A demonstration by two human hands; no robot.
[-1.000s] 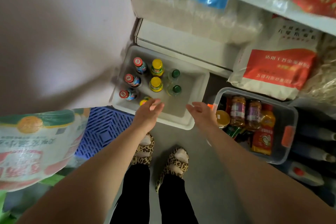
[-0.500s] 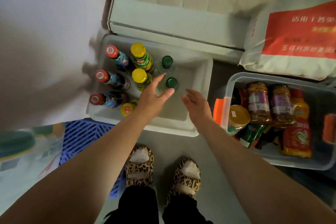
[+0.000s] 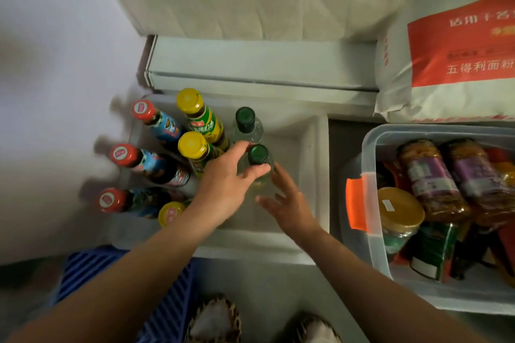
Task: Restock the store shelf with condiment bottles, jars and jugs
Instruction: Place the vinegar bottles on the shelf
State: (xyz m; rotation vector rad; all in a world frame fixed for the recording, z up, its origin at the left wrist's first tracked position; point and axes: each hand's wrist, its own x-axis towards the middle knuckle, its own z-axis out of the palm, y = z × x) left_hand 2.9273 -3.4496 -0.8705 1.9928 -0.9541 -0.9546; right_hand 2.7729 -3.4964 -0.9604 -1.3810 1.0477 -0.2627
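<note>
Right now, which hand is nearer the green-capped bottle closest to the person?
Left. The left hand grips the near green-capped bottle at its neck, thumb and finger round it below the cap. The right hand is open just beside the bottle's body; contact unclear.

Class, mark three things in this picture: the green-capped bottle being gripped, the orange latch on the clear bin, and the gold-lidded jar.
green-capped bottle [image 3: 258, 154]: head view, on its cap top.
orange latch [image 3: 354, 203]: head view, on its flat face.
gold-lidded jar [image 3: 401, 207]: head view, on its lid.
</note>
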